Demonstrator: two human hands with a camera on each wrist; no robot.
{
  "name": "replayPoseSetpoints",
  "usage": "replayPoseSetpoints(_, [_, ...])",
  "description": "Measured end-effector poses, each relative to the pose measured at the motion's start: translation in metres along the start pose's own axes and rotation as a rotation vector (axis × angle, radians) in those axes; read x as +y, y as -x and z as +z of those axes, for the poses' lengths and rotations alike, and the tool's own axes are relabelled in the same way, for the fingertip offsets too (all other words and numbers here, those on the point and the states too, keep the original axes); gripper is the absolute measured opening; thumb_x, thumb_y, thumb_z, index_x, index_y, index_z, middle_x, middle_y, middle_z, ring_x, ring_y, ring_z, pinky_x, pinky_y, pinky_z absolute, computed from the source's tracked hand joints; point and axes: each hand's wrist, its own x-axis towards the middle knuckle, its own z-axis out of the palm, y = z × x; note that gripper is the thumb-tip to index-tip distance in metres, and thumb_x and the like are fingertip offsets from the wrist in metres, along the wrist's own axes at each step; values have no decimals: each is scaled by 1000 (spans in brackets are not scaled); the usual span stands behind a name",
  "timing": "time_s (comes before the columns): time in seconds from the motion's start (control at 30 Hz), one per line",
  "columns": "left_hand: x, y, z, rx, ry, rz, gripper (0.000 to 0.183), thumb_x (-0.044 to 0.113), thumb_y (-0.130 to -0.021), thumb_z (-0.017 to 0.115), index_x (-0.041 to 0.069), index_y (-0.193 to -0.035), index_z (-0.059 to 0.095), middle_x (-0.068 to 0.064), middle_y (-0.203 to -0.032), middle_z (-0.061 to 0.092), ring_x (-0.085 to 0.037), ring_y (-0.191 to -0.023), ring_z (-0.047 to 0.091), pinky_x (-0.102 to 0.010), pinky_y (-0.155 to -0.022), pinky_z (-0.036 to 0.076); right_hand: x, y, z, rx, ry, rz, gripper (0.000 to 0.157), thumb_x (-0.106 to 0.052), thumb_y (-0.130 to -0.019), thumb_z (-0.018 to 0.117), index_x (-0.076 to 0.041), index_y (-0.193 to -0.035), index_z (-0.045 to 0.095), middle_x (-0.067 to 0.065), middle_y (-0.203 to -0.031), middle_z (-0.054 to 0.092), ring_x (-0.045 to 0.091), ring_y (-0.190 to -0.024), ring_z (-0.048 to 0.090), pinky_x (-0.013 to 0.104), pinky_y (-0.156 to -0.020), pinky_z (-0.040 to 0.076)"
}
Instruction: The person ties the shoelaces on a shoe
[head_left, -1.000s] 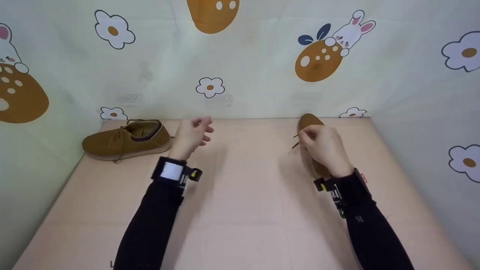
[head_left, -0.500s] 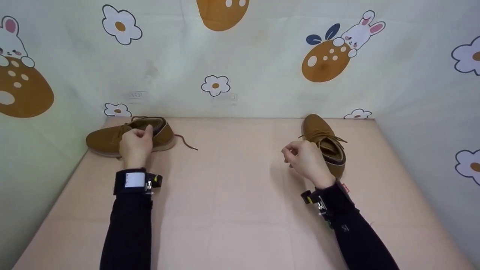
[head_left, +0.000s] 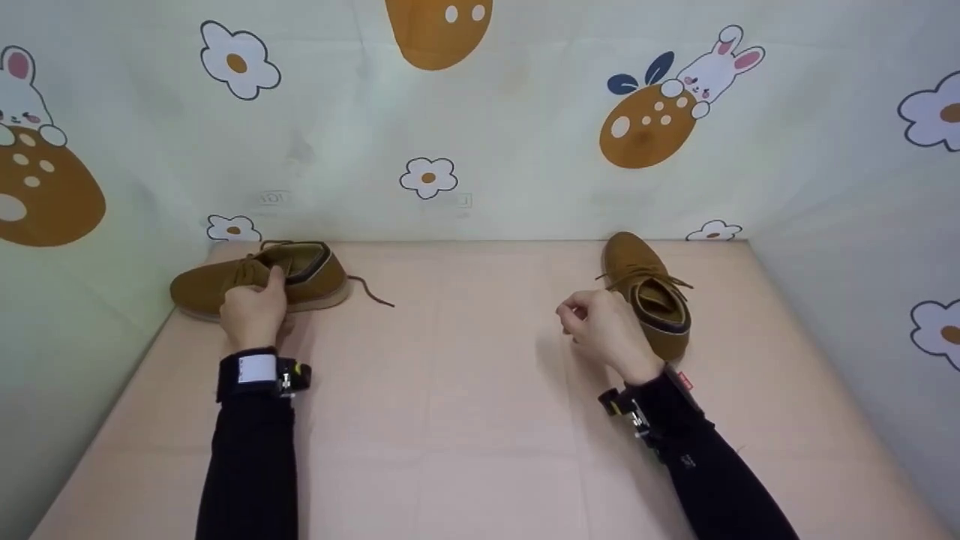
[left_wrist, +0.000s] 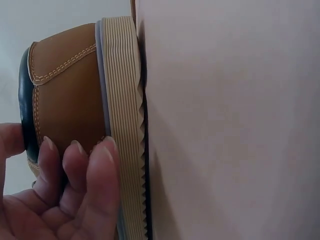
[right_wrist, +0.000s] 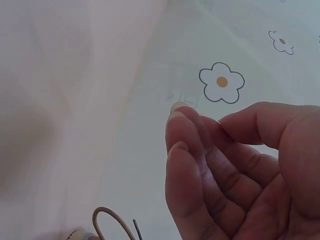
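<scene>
A brown lace-up shoe [head_left: 199,289] lies at the back left, its toe to the left. My left hand [head_left: 253,315] grips its near side. In the left wrist view the thumb is at the dark collar edge, and the curled fingers are against the stitched outer wall of the shoe [left_wrist: 72,100]. One lace [head_left: 367,289] trails from behind the heel. At the back right stands the matching shoe [head_left: 634,259], toe toward the wall, with its laces tied in a bow. My right hand [head_left: 604,330] hovers just left of that shoe, loosely curled and holding nothing.
Both shoes rest on a pale pink surface [head_left: 495,390]. A light curtain [head_left: 517,142] printed with flowers and rabbits rises behind and at the sides. A lace loop [right_wrist: 107,212] shows at the bottom of the right wrist view.
My left hand has moved left onto the left shoe and taken hold of its side. My right hand has come off the right shoe's laces, back and slightly left, uncovering the bow.
</scene>
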Motion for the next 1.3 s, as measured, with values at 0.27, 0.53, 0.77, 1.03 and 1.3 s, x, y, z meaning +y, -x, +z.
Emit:
replayPoseSetpoints(0.27, [3,3,-2,-18,13,-3,47,48,-93,44,5,-81,61,0,-54,64,-17,-52,68,-26,-68,46,0,0,0,-18,-10,11,16,-13,-95,62,-7,-88,75,-4,-68,67,10,-57,61,30,-55,51])
replayPoseSetpoints(0.53, [10,8,-13,-57,-48,15,46,38,-96,40,-4,-100,59,-8,-66,65,-20,-56,69,-26,-56,49,-1,1,-1,-20,-22,-9,16,-12,-95,61,-7,-88,74,-2,-68,67,10,-56,61,30,-55,52])
replayPoseSetpoints(0.77, [31,25,-13,-124,-2,121,38,35,-95,42,2,-89,59,-4,-62,66,-21,-58,70,-26,-53,50,-3,1,-4,-36,-44,-19,16,-13,-96,61,-7,-89,74,0,-69,68,10,-57,62,28,-55,51])
replayPoseSetpoints(1.03, [71,66,5,-370,213,283,36,23,-98,45,-9,-100,61,-17,-80,68,-24,-62,70,-36,-63,59,-12,3,-6,-86,-208,-23,16,-13,-98,62,-5,-92,75,1,-71,69,16,-62,68,26,-59,55])
replayPoseSetpoints(1.3, [96,118,44,-625,241,422,26,16,-97,48,-5,-92,63,-20,-88,68,-30,-66,70,-38,-65,59,-27,7,-10,-168,-377,-23,25,-26,-101,60,-5,-99,74,11,-80,72,21,-67,69,31,-63,57])
